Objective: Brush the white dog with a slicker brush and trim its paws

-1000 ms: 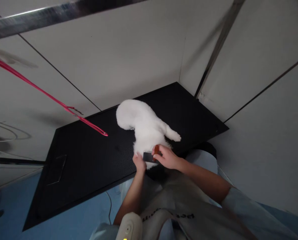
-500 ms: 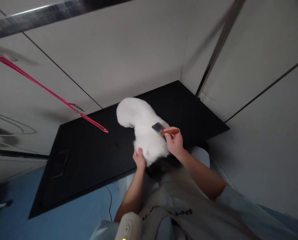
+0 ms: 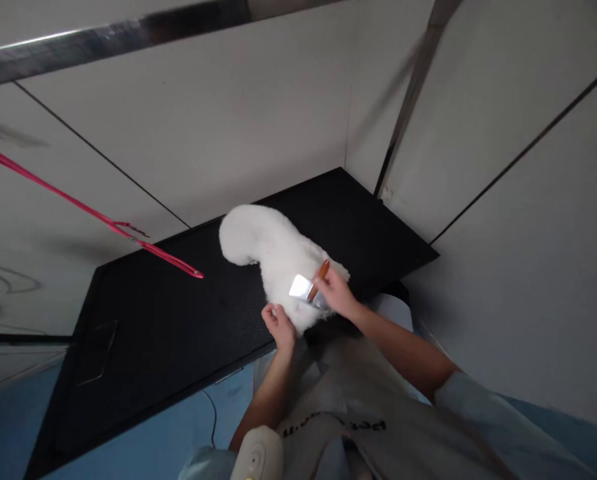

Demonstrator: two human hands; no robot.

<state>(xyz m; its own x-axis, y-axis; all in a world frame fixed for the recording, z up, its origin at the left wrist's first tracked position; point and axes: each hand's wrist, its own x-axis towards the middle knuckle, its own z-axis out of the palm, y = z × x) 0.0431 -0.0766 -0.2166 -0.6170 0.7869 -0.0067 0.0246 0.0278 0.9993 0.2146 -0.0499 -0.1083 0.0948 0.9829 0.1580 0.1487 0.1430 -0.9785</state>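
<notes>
The right hand (image 3: 334, 293) closes its fingers around the wooden handle of a brush (image 3: 302, 288), whose metal head lies against the fur at the rear of a small white dog (image 3: 263, 243). The left hand (image 3: 278, 325) curls its fingers into the fur just below the brush. The dog is on a black table (image 3: 168, 313), near its front edge. A pink leash (image 3: 128, 230) hangs with its end apart from the dog. Brushing well here likely calls for short, light strokes along the coat. The left hand should steady the hindquarters so the pins do not scrape skin.
</notes>
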